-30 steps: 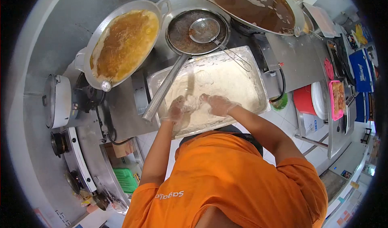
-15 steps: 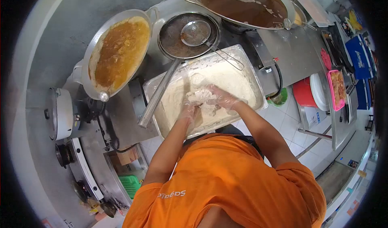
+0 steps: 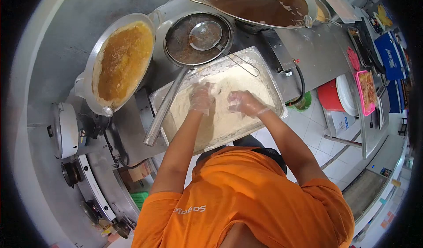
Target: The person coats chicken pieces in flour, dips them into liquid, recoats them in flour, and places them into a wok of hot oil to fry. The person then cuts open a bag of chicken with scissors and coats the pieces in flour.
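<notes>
A metal tray of pale flour lies in front of my body. My left hand, in a clear plastic glove, is at the flour on the tray's left side, its fingers curled near a small whitish lump. To the right, my gloved right hand is over the flour with its fingers bent inward; whatever is in them is too small to make out. The two hands are apart. A long-handled strainer reaches over the tray's left edge, and a small wire strainer rests on its round top.
A pan of bubbling yellow-brown oil stands at the left. Behind the tray is a big pan of dark oil. A black hose hangs at the right, near a red bucket and a pink-rimmed container.
The hands, together at a floury clump half a second ago, have moved apart. The clump no longer shows between them. The whole view has shifted slightly.
</notes>
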`<move>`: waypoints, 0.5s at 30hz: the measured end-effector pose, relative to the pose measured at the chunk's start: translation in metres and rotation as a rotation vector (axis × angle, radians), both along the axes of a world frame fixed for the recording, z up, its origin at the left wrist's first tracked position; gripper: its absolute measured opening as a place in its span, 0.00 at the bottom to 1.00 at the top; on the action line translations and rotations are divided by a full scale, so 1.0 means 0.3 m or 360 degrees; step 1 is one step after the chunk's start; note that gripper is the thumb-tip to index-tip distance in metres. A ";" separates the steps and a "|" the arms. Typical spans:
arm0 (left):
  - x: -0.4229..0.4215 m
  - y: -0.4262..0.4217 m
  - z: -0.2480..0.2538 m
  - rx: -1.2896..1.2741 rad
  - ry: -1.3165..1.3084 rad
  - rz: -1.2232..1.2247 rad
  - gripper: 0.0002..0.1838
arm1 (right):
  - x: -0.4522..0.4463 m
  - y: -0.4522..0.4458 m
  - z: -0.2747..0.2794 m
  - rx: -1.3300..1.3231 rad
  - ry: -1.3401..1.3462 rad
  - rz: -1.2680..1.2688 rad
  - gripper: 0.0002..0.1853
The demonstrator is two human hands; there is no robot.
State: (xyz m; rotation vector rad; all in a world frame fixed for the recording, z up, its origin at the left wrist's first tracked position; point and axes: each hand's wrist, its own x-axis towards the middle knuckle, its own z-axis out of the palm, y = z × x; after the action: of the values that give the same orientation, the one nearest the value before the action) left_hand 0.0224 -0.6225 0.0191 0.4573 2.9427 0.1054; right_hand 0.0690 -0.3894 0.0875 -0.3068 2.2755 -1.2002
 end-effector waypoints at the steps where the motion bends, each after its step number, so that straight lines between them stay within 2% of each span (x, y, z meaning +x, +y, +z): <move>1: 0.006 -0.025 -0.037 0.0391 -0.0058 0.0129 0.26 | -0.019 -0.004 -0.005 0.0154 0.0048 0.0067 0.40; 2: 0.012 -0.064 -0.071 0.0781 -0.0109 0.0255 0.26 | -0.036 -0.012 -0.009 0.0308 0.0103 0.0131 0.43; 3: 0.017 -0.089 -0.094 0.1172 -0.0158 0.0376 0.26 | -0.044 -0.027 -0.022 0.0284 0.0072 0.0087 0.45; 5: 0.070 -0.063 -0.019 0.2065 -0.0588 0.0653 0.22 | -0.054 -0.065 -0.067 0.0232 0.0003 0.0002 0.47; 6: 0.104 -0.046 0.007 0.2515 -0.0811 0.0798 0.21 | -0.056 -0.072 -0.091 0.0047 0.0087 -0.0045 0.47; 8: 0.157 -0.034 0.001 0.2339 -0.0679 0.0570 0.21 | -0.057 -0.091 -0.128 -0.0324 0.0247 -0.0124 0.45; 11: 0.205 -0.050 0.008 0.2310 -0.0568 0.0442 0.23 | -0.076 -0.115 -0.015 -0.0382 -0.0554 -0.0098 0.40; 15: 0.243 -0.090 0.013 0.2562 -0.0400 0.0265 0.25 | -0.053 -0.121 -0.083 -0.0132 -0.0172 0.0011 0.32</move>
State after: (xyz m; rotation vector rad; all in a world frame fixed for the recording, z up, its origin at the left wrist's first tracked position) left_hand 0.0952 -0.6496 0.0229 0.2601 1.9739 2.2914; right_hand 0.0531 -0.4256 0.0626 -0.2736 2.1349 -1.2788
